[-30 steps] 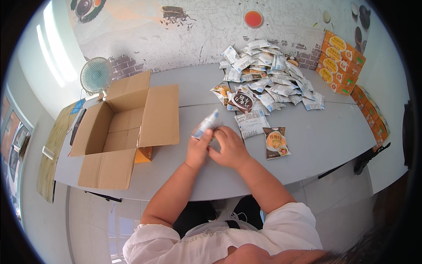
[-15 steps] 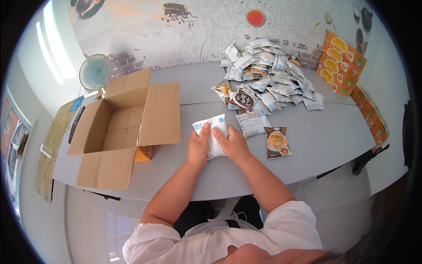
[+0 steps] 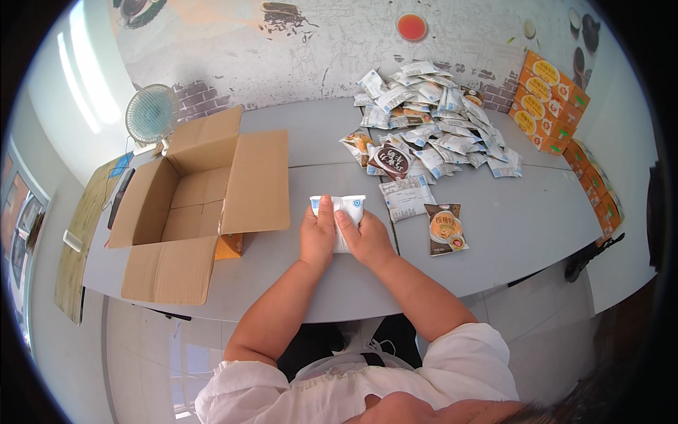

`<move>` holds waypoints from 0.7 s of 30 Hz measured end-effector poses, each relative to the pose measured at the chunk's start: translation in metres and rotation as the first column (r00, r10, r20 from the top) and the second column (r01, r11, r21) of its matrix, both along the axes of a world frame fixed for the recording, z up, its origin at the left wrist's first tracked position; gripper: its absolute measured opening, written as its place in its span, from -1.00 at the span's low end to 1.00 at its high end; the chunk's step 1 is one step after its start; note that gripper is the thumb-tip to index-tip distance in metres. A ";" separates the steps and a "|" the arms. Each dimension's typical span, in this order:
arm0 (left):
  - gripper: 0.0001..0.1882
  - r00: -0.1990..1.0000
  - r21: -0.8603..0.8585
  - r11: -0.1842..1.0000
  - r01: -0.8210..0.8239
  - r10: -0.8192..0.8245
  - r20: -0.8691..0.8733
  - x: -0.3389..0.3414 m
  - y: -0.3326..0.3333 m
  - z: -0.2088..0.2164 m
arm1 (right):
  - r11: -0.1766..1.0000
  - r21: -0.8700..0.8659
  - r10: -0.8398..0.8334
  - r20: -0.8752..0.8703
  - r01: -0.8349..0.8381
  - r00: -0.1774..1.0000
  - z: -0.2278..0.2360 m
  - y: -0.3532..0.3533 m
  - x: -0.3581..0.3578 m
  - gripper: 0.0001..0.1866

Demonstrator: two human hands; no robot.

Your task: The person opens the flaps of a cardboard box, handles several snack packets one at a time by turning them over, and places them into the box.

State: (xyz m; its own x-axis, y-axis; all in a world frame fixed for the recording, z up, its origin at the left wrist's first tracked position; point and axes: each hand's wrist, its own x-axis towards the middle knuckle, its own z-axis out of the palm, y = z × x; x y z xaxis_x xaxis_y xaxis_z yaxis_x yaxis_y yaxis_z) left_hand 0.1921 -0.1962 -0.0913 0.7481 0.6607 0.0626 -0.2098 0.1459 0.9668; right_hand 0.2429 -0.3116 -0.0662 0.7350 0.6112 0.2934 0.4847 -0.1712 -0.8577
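Note:
Both my hands press on a small white packet [image 3: 340, 209] lying flat on the grey table [image 3: 494, 233]. My left hand [image 3: 317, 239] covers its left half, and my right hand [image 3: 366, 239] covers its right half, fingers on top. Only the packet's upper edge shows past my fingers. An open cardboard box [image 3: 185, 201] with its flaps spread stands just left of my hands. It looks empty inside.
A heap of several white and brown packets [image 3: 431, 120] lies at the back right. A white packet [image 3: 406, 198] and a brown packet [image 3: 445, 229] lie loose to the right of my hands. Orange cartons [image 3: 547, 102] line the right edge. A small fan [image 3: 150, 113] stands at the back left.
A second ago my hands held the packet up on edge above the table. Since then they have brought it down and laid it flat under my fingers.

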 end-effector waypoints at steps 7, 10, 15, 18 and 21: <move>-0.48 0.998 -0.031 0.997 0.066 -0.065 0.026 -0.002 -0.004 0.002 | 0.984 0.169 0.037 0.162 -0.065 0.986 -0.004 -0.006 0.002 -0.59; -0.50 0.993 -0.063 0.993 0.101 -0.096 0.067 -0.002 -0.003 0.004 | 0.971 0.225 0.037 0.197 -0.082 0.980 -0.002 -0.005 0.000 -0.62; -0.49 0.994 -0.040 0.994 0.102 -0.101 0.037 0.002 -0.002 0.003 | 0.967 0.253 -0.001 0.160 -0.040 0.987 -0.008 0.000 0.008 -0.63; -0.47 0.987 0.044 0.987 0.156 -0.154 -0.036 0.004 0.002 0.000 | 0.966 0.256 0.000 0.097 -0.025 0.995 -0.009 -0.001 0.014 -0.61; -0.45 0.987 0.105 0.984 0.146 -0.138 -0.083 0.006 0.004 -0.006 | 0.952 0.303 0.037 -0.013 -0.031 0.999 -0.009 -0.001 0.015 -0.60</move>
State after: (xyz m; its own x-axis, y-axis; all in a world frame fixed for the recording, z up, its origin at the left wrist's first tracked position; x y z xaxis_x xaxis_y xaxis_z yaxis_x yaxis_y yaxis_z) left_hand 0.1981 -0.1923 -0.0976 0.8392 0.5394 0.0693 -0.1204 0.0600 0.9909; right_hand 0.2575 -0.3130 -0.0748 0.7225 0.5203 0.4553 0.4694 0.1143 -0.8756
